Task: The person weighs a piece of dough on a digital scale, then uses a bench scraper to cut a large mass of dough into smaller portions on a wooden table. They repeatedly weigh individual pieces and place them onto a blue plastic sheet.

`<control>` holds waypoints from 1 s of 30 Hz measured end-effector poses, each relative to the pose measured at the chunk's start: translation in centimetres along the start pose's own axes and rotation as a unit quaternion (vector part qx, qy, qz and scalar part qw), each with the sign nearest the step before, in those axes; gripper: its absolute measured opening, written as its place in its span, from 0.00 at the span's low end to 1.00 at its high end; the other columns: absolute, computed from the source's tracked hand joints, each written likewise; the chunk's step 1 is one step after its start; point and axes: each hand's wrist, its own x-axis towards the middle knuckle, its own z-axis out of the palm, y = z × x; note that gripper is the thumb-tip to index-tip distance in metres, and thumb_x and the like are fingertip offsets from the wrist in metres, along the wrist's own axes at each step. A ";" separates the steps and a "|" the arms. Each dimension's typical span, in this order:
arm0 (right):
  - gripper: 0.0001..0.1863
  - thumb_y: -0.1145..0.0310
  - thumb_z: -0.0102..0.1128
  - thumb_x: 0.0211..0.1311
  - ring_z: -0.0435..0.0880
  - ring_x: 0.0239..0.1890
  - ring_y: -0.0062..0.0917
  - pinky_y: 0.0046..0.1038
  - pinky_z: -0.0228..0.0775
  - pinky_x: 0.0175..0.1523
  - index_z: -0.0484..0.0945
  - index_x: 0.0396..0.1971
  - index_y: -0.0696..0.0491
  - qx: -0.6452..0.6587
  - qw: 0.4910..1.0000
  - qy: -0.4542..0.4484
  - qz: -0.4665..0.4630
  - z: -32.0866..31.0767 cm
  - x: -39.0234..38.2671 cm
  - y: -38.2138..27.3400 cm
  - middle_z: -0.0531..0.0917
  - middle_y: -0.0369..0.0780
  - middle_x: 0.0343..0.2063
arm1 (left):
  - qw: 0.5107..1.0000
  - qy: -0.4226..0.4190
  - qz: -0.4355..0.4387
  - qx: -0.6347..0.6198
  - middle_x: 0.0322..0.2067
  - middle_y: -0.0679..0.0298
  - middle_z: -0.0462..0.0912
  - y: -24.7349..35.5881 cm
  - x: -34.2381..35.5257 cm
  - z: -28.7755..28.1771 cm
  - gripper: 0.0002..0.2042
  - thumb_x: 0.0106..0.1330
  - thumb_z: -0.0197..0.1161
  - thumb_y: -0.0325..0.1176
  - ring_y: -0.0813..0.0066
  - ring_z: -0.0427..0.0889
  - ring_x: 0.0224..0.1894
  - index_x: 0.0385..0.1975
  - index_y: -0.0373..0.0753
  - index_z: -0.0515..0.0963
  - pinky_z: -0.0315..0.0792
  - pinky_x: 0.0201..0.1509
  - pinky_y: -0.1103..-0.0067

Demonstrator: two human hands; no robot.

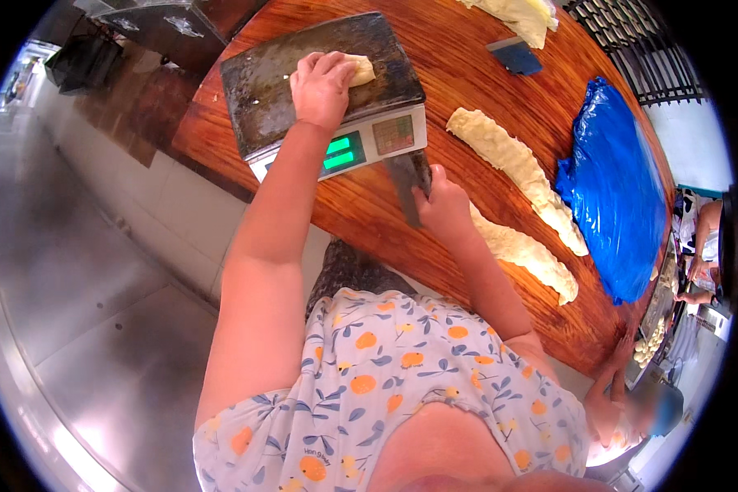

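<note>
My left hand [321, 84] rests on a small pale piece of dough [361, 69] lying on the dark metal pan of a digital scale [287, 90], whose green display faces me. My right hand [444, 205] grips a dark metal scraper blade [407, 179] held upright against the wooden table [435, 49], just in front of the scale. A long dough strip [526, 255] lies right beside that hand, and a second long dough strip [512, 164] stretches farther right.
A crumpled blue plastic bag [613, 189] lies at the table's right side. A blue scraper [517, 56] and another dough mass [521, 16] sit at the far edge. Another person's hands [611, 389] and a tray of dough pieces [654, 332] are at lower right. Tiled floor lies left.
</note>
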 end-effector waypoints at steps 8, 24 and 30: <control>0.19 0.65 0.61 0.58 0.83 0.28 0.50 0.47 0.74 0.33 0.66 0.44 0.58 -0.075 0.996 -0.006 0.042 0.4 -2.0 2.3 0.82 0.52 0.23 | 0.960 -0.182 -0.010 -0.212 0.62 0.56 0.68 5.0 -13.3 -1.6 0.15 0.58 0.65 0.34 0.53 0.67 0.62 0.45 0.43 0.81 0.62 0.61 0.58; 0.14 0.68 0.59 0.59 0.83 0.27 0.47 0.45 0.75 0.32 0.66 0.40 0.56 -0.158 0.984 -0.054 0.061 2.1 -3.0 3.6 0.83 0.50 0.23 | 0.973 -0.054 0.078 -0.209 0.46 0.57 0.81 4.1 -5.7 -3.5 0.12 0.56 0.67 0.27 0.55 0.79 0.49 0.40 0.39 0.80 0.73 0.53 0.64; 0.18 0.67 0.62 0.57 0.82 0.31 0.51 0.47 0.73 0.35 0.67 0.44 0.58 -0.010 0.998 0.016 0.057 1.2 -2.1 2.5 0.81 0.54 0.25 | 0.961 0.004 -0.200 -0.193 0.42 0.57 0.80 0.1 -0.5 -2.9 0.13 0.57 0.70 0.32 0.60 0.81 0.41 0.42 0.38 0.82 0.76 0.44 0.71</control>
